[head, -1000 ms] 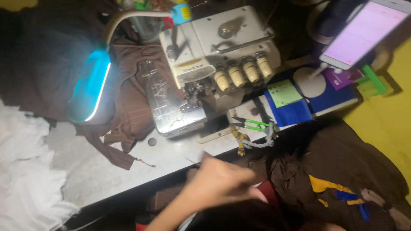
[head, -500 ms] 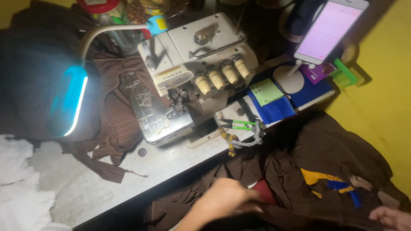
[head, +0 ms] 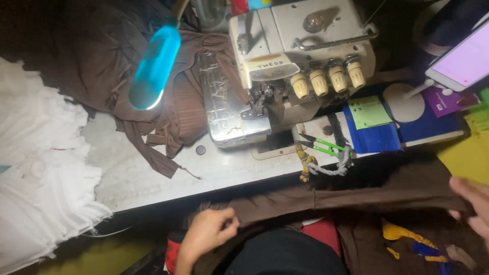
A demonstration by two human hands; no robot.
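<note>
- The left hand (head: 206, 235) pinched one end of a brown fabric strip (head: 356, 196) with fingers closed on it, low in the view below the table's edge; the right hand (head: 471, 203) held the other end at the far right, though its fingers were partly out of frame and looked curled about the cloth.
- The strip was stretched between both hands, just in front of the white table (head: 153, 173) and the overlock sewing machine (head: 295, 66).
- The cloth looked light, soft and limp; it would sag if slackened; gripping the ends kept it flat.
- A green thread snip (head: 321, 146) lay near the machine.
</note>
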